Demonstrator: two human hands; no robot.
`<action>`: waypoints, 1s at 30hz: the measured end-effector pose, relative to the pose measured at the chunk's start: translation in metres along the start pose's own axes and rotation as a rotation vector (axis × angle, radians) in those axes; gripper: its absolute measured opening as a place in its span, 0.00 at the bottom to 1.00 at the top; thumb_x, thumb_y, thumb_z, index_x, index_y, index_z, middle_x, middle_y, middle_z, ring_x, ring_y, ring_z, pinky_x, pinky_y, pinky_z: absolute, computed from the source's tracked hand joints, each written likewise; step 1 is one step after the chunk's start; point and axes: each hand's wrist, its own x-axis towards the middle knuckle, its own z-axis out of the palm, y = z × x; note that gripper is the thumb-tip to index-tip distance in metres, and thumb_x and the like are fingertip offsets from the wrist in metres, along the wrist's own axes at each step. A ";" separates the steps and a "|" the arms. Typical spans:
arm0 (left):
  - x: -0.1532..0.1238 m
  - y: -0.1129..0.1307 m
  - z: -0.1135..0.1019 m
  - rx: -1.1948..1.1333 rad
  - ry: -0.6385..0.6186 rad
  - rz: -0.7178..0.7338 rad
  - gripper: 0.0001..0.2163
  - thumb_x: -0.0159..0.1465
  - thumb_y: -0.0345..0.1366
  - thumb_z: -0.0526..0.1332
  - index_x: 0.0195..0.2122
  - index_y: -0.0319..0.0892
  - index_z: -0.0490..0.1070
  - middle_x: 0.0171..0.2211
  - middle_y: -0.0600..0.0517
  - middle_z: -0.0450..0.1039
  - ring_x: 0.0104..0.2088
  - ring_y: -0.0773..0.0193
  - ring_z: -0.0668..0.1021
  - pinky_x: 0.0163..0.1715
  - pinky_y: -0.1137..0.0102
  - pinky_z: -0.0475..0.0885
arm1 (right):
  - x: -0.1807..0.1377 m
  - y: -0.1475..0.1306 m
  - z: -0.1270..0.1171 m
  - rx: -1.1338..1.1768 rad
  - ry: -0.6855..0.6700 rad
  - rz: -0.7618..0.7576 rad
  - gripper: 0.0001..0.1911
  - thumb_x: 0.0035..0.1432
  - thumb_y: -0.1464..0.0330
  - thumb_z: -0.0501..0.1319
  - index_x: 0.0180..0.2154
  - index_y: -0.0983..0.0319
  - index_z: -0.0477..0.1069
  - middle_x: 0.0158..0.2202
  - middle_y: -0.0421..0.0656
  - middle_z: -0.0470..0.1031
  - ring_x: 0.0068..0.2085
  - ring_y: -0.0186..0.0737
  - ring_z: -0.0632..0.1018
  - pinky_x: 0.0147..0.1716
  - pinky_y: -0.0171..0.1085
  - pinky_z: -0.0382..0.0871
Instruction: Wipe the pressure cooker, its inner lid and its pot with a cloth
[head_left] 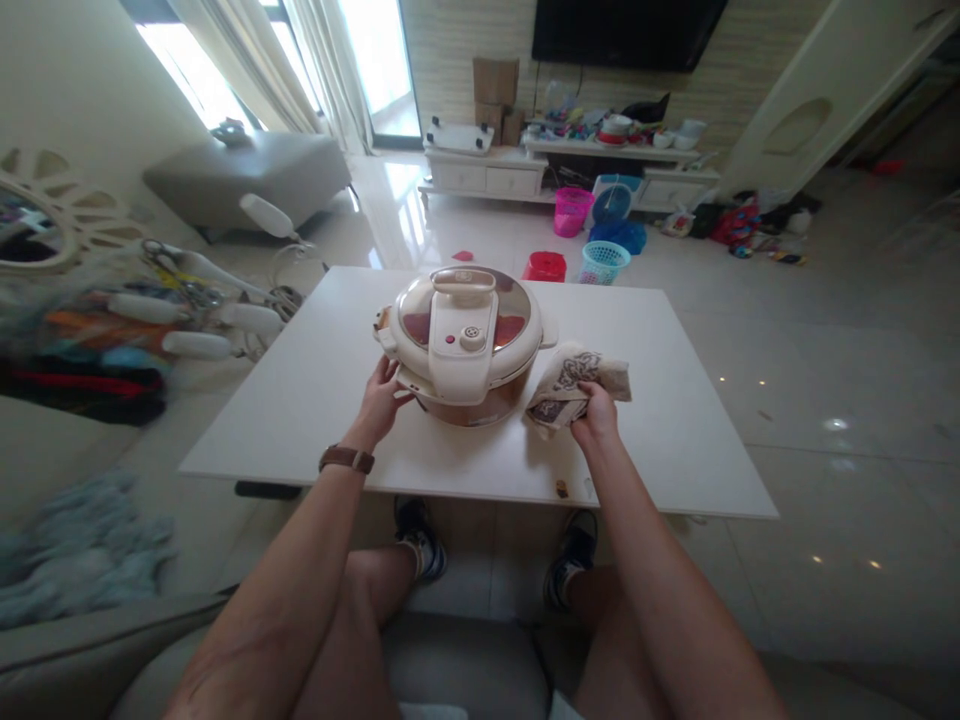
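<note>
A cream pressure cooker (466,345) with a shiny lid and a broad handle bar across its top stands upright on the white table (660,420). At its left side is my left hand (381,402), fingers apart, with the fingertips by the lower rim; whether they press on it I cannot tell. To the right of the cooker, my right hand (598,415) grips a folded beige cloth (566,388) with a dark floral pattern. The cloth is close to the cooker's right side, just above the tabletop.
A small dark-yellow object (562,489) lies at the table's near edge. Beyond the far edge are a red stool (545,266) and a light blue basket (604,262). White lamp-like parts and cables (255,318) stand left of the table.
</note>
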 end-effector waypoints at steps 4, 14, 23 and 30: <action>0.002 0.004 -0.002 -0.013 -0.044 -0.005 0.36 0.46 0.32 0.66 0.60 0.52 0.71 0.64 0.47 0.71 0.42 0.63 0.79 0.38 0.68 0.80 | 0.003 -0.003 -0.007 0.012 -0.054 -0.027 0.12 0.48 0.76 0.63 0.38 0.61 0.74 0.31 0.37 0.82 0.33 0.39 0.84 0.41 0.41 0.85; 0.016 -0.008 0.030 -0.025 -0.059 0.008 0.37 0.44 0.30 0.67 0.59 0.53 0.72 0.67 0.47 0.68 0.46 0.61 0.80 0.43 0.65 0.81 | 0.011 -0.019 -0.024 0.028 0.028 0.005 0.13 0.48 0.77 0.61 0.38 0.62 0.75 0.33 0.39 0.83 0.33 0.38 0.84 0.39 0.38 0.84; 0.023 -0.022 0.084 -0.070 -0.145 0.058 0.44 0.43 0.27 0.64 0.66 0.57 0.69 0.70 0.51 0.65 0.57 0.51 0.78 0.42 0.66 0.79 | -0.006 -0.036 -0.034 0.031 0.030 0.003 0.16 0.49 0.77 0.61 0.41 0.62 0.76 0.36 0.40 0.85 0.36 0.39 0.85 0.40 0.40 0.84; 0.006 -0.047 0.139 -0.189 0.059 -0.014 0.34 0.47 0.27 0.63 0.58 0.48 0.68 0.68 0.45 0.68 0.61 0.53 0.76 0.50 0.65 0.77 | -0.040 -0.050 -0.054 -0.011 0.015 -0.086 0.14 0.49 0.76 0.64 0.40 0.61 0.77 0.35 0.39 0.85 0.35 0.39 0.85 0.42 0.40 0.85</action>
